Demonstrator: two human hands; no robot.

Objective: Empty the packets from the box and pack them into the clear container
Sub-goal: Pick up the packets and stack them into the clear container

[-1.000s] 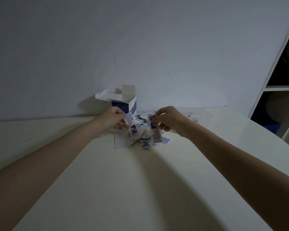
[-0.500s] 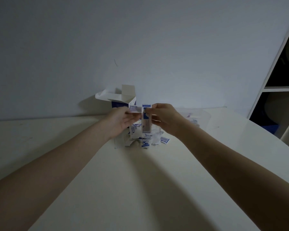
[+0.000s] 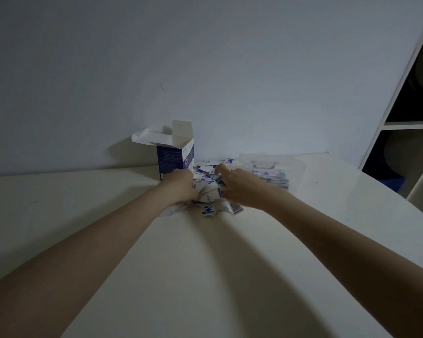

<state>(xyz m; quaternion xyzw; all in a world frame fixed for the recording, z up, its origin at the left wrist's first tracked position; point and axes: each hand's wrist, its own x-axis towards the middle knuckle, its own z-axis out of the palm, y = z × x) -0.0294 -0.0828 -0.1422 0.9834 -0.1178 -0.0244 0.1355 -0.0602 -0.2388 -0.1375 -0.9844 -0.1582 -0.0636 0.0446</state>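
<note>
A pile of small white-and-blue packets (image 3: 209,196) lies on the white table (image 3: 181,276) near the wall. Both of my hands are down in the pile. My left hand (image 3: 181,185) grips packets on the pile's left side, and my right hand (image 3: 239,187) grips packets on its right side. The open blue-and-white box (image 3: 175,154) stands upright behind my left hand, flaps up. The clear container (image 3: 274,170) sits just right of the pile, with several packets stacked inside it. My fingertips are hidden among the packets.
A grey wall runs close behind the box and container. A white shelf unit (image 3: 405,113) with dark compartments stands at the far right. The table's rounded edge curves away on the right.
My hands, which held packets raised together above the pile half a second ago, have dropped back into the pile and spread slightly apart.
</note>
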